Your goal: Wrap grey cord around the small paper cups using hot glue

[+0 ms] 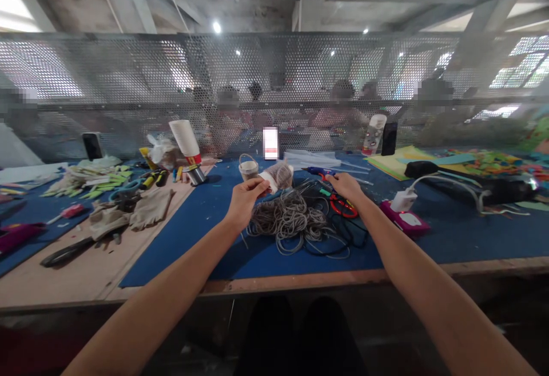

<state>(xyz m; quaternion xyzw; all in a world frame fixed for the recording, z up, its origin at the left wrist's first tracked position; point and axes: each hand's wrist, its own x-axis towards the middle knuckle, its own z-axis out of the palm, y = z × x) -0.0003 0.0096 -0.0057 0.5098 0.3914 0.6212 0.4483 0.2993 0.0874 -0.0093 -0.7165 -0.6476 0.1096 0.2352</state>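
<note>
L hand [247, 196] grip pinches tilted white cup w/ grey wrap [278, 175], approx 11 o'clock of tangled grey cord pile [295, 219] on blue surface [180, 233]. R hand [346, 186] grip closed round blue-and-red glue gun [316, 171], cup's 3 o'clock.

Glue gun [316, 171], workbench [107, 262] and perforated partition [283, 67] mark a craft workshop.

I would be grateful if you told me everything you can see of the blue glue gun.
The blue glue gun looks plastic, with a red-orange patch near its grip and a narrow, darker tip. The right hand holds it, its fingers hiding much of the handle. It sits roughly level beyond the grey cord heap, its tip pointing to the picture's left, toward the wrapped cup. Finer details are too small to tell.
</note>
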